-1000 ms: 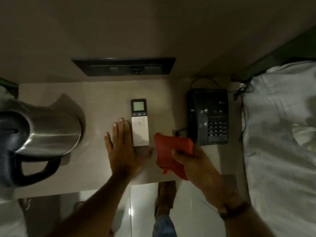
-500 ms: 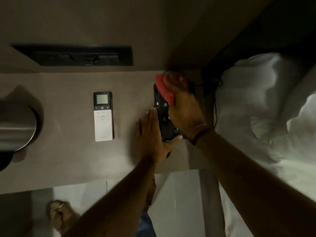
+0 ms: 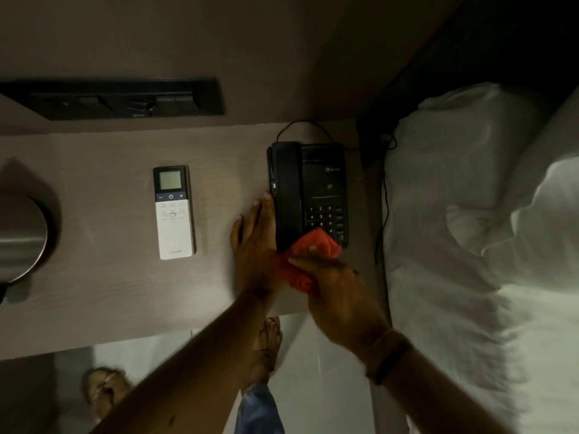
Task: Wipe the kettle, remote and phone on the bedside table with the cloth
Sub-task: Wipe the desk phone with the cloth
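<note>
Red cloth (image 3: 316, 245), one piece, is bunched in my right hand (image 3: 335, 286), whose fingers are closed around it; its free corner lies over the near end of the phone's keypad. I count one black corded phone (image 3: 308, 189), with its handset in the cradle on the left side and number keys on the right. It sits at the right end of the table (image 3: 103, 289), and its cord (image 3: 383, 208) loops off behind it and down the gap by the bed. My left hand (image 3: 255, 242) lies flat, fingers straight and together, holding nothing, pressed along the phone's left edge and touching it. The two hands meet at the cloth near the phone's front corner.

One remote (image 3: 174, 213), with a grey screen above a white button face, lies flat near the middle of the table, well apart from the phone. One steel kettle (image 3: 20, 236) shows only partly at the left edge. A single dark switch panel (image 3: 125, 100) is set in the wall above. White bedding (image 3: 476, 233) fills the right side. Below the table edge I see two sandalled feet (image 3: 266, 346) on the pale floor.
</note>
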A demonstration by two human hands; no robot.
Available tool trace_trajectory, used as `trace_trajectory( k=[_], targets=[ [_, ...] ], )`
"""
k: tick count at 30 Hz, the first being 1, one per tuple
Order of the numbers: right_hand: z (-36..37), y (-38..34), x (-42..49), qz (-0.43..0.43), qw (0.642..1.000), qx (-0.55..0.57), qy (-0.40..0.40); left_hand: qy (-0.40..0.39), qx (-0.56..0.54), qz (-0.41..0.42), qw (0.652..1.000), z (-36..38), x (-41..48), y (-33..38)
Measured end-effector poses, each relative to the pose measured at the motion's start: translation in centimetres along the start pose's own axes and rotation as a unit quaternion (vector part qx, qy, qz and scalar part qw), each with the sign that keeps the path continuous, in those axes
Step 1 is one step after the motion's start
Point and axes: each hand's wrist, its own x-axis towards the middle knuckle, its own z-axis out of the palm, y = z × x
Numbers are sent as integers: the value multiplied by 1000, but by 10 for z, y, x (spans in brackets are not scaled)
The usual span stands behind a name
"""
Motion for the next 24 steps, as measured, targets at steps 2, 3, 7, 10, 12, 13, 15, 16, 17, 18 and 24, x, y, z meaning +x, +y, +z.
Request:
trace_trajectory(
  k=[2, 3, 7, 10, 12, 13, 15, 16, 17, 18, 24],
  targets=[
    [-30, -3, 5, 81, 984, 154, -35, -5, 39, -8, 999, -2, 3, 3],
    [-48, -6, 5, 131, 960, 241, -47, -1, 53, -5, 999, -1, 3, 4],
    [-99, -13, 16, 174, 904, 382, 77, 14, 27, 7, 1000, -1, 1, 2],
    [-115, -20, 52, 46, 950, 211, 224, 28, 36, -2, 999, -2, 1, 3],
    [-110, -14, 87, -4, 971, 1, 237, 28, 36, -7, 999, -3, 1, 6],
    [-104, -12, 103, 9, 977, -48, 210, 30, 36, -7, 999, -3, 2, 7],
    [-84, -7, 121, 22, 981, -126, 145, 33, 40, -7, 999, -3, 2, 7],
    [-72, -1, 122, 13, 977, -168, 132, 32, 43, -6, 999, -2, 2, 7],
    [-61, 6, 118, 1, 973, -187, 138, 31, 48, -4, 998, -2, 2, 7],
    [-53, 12, 110, -7, 973, -176, 152, 31, 52, -1, 998, -2, 2, 7],
    [-68, 14, 55, 79, 990, 82, 80, 39, 42, -3, 998, -3, 1, 6]
  ],
)
